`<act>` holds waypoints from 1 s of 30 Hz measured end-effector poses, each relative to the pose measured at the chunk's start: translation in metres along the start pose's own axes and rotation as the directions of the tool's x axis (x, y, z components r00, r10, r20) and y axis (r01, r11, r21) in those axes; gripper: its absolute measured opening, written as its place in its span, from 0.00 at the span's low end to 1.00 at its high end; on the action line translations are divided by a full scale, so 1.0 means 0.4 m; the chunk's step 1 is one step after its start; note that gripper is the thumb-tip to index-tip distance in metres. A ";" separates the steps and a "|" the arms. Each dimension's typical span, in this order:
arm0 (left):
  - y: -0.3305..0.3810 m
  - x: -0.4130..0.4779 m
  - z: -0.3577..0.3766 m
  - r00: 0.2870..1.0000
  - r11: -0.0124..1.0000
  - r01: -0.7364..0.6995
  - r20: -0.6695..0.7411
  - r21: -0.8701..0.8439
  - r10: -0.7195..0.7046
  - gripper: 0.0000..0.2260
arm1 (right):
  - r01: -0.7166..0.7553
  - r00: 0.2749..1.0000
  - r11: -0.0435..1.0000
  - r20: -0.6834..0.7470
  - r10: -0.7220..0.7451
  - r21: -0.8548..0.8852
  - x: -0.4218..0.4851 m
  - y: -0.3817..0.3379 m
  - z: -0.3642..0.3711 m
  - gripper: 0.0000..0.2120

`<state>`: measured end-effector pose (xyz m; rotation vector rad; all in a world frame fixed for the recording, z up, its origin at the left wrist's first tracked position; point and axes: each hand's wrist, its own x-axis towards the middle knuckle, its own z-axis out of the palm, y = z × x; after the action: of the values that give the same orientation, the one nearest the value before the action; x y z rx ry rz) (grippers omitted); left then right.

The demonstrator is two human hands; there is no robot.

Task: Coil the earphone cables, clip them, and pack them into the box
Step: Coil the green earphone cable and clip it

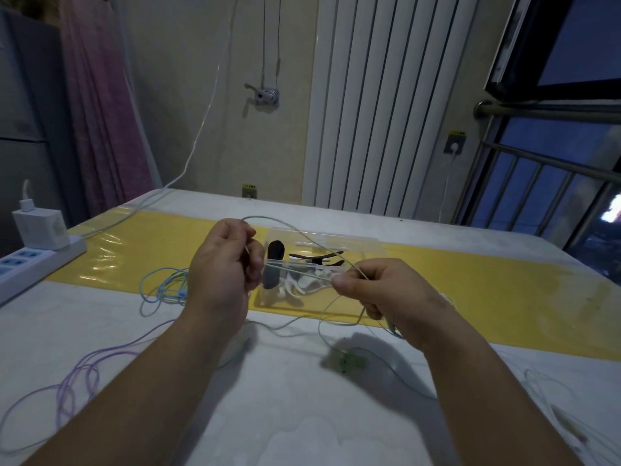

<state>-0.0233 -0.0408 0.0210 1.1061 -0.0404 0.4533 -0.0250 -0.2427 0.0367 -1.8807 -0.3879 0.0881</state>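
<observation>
Both hands hold a thin pale green earphone cable (295,230) above the table. My left hand (225,260) grips one end of its loop and my right hand (373,290) pinches the other. The strands stretch between them. The slack hangs down to green earbuds (349,359) on the table. Behind the hands, on the yellow strip, sits a clear plastic box (369,245) holding a white coiled earphone (302,284) and dark clips (316,257).
A blue earphone cable (161,287) lies tangled at the left, a purple one (80,375) at the near left and a whitish one (554,398) at the near right. A white power strip with a charger (40,243) sits at the table's left edge.
</observation>
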 end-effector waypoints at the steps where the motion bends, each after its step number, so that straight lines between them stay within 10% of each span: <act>1: -0.001 0.000 0.000 0.999 0.999 -0.034 -0.032 0.030 0.035 0.12 | 0.010 1.000 1.000 0.000 -0.010 -0.021 -0.001 -0.001 -0.003 0.13; 10: 0.002 0.016 -0.016 0.918 0.981 -0.134 -0.355 0.141 0.176 0.11 | 0.006 1.000 0.982 -0.020 -0.002 0.190 -0.004 0.005 -0.045 0.12; 18: 0.007 0.037 -0.047 0.799 0.953 -0.221 -0.522 0.205 0.298 0.09 | 0.069 0.954 0.979 -0.275 -0.121 -0.192 -0.002 0.005 -0.078 0.13; 24: 0.000 0.042 -0.051 0.831 0.958 -0.093 -0.509 0.272 0.225 0.02 | 0.152 0.973 0.980 -0.196 -0.125 0.129 -0.004 0.005 -0.072 0.14; 30: 0.011 0.011 -0.043 0.726 0.735 -0.404 -0.298 0.545 0.620 0.12 | 0.177 0.973 0.984 -0.157 -0.171 0.022 -0.004 0.002 -0.051 0.11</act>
<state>-0.0242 -0.0226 0.0182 1.4105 0.1871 1.3026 -0.0214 -0.2619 0.0427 -1.7966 -0.4396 -0.1673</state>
